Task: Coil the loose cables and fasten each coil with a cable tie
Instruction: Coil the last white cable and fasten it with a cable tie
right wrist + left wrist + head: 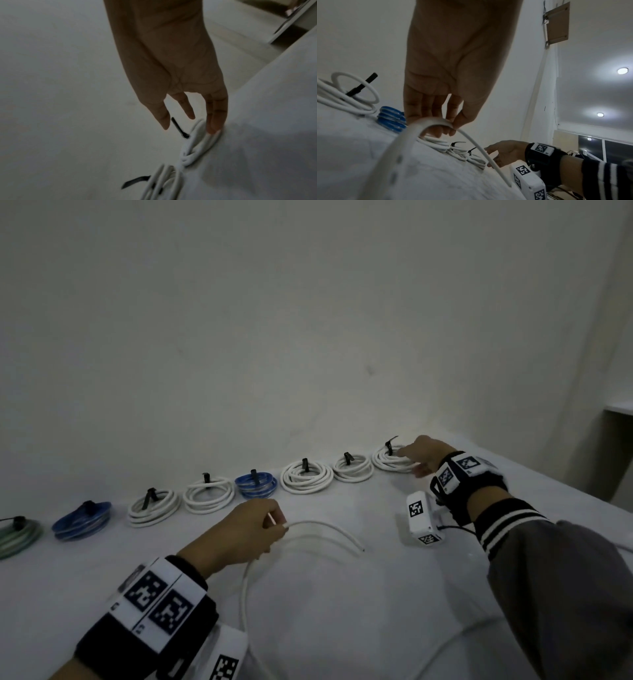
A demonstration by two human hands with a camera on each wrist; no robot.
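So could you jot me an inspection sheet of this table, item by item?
Surface: white cloth-covered table.
Job's things: row of tied coils by the wall, six white, two blue, one greenish, each with a black tie.
Clutter: nothing seen.
Grips: left hand pinches the loose white cable; right hand, fingers straight, touches the end coil.
Cables: the loose cable curves uncoiled across the table.
Surroundings: plain wall; ceiling lights.
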